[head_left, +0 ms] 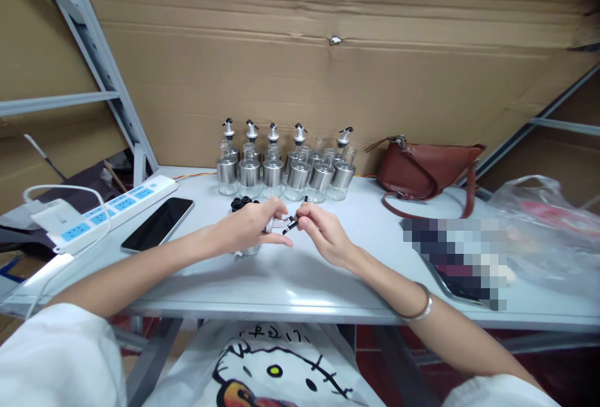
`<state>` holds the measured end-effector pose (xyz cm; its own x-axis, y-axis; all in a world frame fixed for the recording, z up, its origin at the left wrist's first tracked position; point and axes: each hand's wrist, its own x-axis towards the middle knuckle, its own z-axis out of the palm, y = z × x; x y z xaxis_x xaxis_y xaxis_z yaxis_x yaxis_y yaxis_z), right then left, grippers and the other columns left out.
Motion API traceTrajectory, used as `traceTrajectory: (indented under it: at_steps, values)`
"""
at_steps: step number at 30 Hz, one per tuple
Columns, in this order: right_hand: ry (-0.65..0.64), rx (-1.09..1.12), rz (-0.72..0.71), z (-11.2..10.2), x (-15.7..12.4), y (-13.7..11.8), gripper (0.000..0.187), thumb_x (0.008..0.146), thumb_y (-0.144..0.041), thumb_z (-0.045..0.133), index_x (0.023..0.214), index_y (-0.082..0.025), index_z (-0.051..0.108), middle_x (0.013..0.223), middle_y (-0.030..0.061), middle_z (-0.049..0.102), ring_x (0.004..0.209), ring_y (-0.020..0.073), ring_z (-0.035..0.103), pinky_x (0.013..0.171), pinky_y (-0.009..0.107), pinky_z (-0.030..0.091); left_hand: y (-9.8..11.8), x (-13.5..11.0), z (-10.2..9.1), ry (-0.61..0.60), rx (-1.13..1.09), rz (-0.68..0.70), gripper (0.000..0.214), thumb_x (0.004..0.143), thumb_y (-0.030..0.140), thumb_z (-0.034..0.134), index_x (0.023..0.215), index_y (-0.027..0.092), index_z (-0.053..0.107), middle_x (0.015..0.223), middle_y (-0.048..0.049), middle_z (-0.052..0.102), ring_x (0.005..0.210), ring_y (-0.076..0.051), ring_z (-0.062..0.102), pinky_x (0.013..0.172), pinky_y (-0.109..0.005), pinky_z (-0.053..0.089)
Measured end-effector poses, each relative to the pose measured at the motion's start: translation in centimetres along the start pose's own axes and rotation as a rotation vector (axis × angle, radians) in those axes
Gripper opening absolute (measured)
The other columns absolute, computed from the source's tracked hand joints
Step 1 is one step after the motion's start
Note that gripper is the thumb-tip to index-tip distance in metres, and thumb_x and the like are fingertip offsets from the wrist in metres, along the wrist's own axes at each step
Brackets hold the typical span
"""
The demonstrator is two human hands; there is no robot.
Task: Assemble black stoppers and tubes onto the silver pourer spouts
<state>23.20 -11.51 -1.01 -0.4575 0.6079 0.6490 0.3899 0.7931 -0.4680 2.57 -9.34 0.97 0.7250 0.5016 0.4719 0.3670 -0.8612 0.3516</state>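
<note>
My left hand [250, 226] is closed round a pale, silvery pourer spout [276, 224], mostly covered by its fingers. My right hand [328, 232] pinches a small black pourer flap [291, 226] at the spout's tip; whether the two parts are joined I cannot tell. Behind my left hand, several black pourer parts [241, 202] stick up, and a shiny container [250, 251] shows partly below it. Farther back stand glass bottles with steel sleeves [272, 172] in rows. Several in the back row carry pourer tops [300, 133]; the front ones have bare necks.
A black phone [159, 224] and a white power strip [117, 210] lie at the left. On the right are a brown handbag [426, 169], a clear plastic bag [553, 232] and a blurred-out flat object [462, 263]. Cardboard [328, 82] walls the back of the table [375, 294].
</note>
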Motion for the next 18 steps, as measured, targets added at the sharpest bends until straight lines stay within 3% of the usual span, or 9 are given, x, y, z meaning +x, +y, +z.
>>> traceTrajectory:
  at_steps: [8, 18]
  values:
    - [-0.033, -0.009, -0.02, -0.3, 0.4, -0.1, 0.033, 0.096, -0.042, 0.031, 0.078, -0.019, 0.046, 0.065, -0.0008, 0.049, 0.056, 0.0108, 0.044, 0.055, 0.022, 0.037, 0.0, -0.2, 0.6, 0.005, -0.039, 0.049, 0.051, 0.086, 0.051, 0.049, 0.122, 0.023, 0.026, 0.085, 0.0009, 0.05, 0.052, -0.006, 0.045, 0.056, -0.022, 0.043]
    - [0.009, 0.049, 0.003, -0.3, 0.3, -0.3, 0.025, 0.094, -0.033, 0.04, 0.077, -0.018, 0.051, 0.061, -0.0008, 0.054, 0.053, 0.0094, 0.047, 0.053, 0.02, 0.038, 0.3, -0.1, 1.2, 0.047, -0.089, -0.077, 0.047, 0.08, 0.044, 0.059, 0.109, 0.023, 0.028, 0.083, 0.0026, 0.049, 0.062, -0.01, 0.054, 0.059, -0.024, 0.044]
